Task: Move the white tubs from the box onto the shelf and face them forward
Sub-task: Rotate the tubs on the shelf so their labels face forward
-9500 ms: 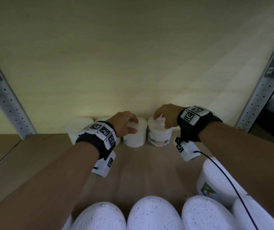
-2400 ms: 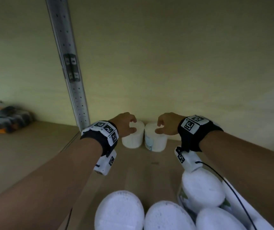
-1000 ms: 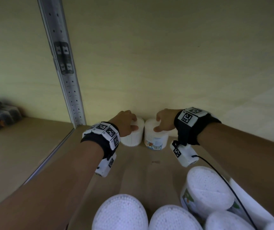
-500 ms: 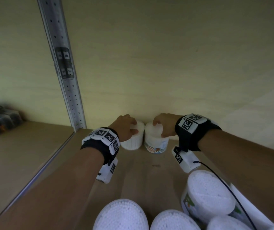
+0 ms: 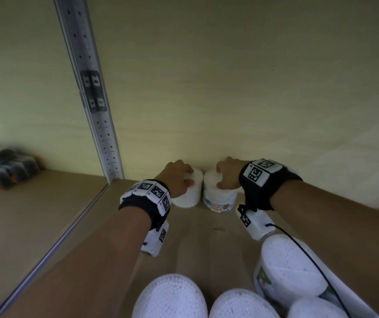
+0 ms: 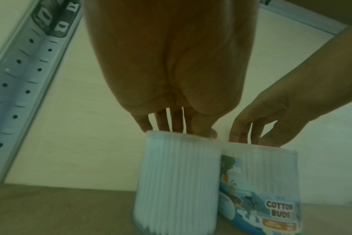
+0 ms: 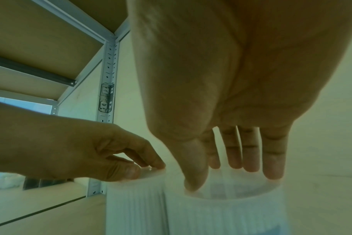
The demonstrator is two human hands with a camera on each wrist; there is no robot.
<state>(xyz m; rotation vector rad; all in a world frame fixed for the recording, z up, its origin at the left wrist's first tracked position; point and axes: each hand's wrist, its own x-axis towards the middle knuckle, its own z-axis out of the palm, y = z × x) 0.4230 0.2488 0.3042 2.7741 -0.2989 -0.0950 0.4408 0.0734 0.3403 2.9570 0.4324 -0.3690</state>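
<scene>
Close to the person, more white tubs [image 5: 170, 297] wait at the bottom of the head view, tops up; the box itself is hard to see. Farther in, both arms reach across the wooden shelf [image 5: 46, 214] to the back wall [image 5: 229, 99]. There two tubs stand upright, side by side and touching or almost touching. The left hand [image 5: 177, 177] grips the top of the left tub [image 5: 189, 191], fingers curled over its lid. The right hand [image 5: 228, 173] grips the top of the right tub [image 5: 219, 198] the same way. The right tub's "COTTON BUDS" label looks out to the front. The left tub shows only plain white ribs, so its picture may point away. If one tub gets turned, it could rub its neighbor and spin that label off, or tip it over.
</scene>
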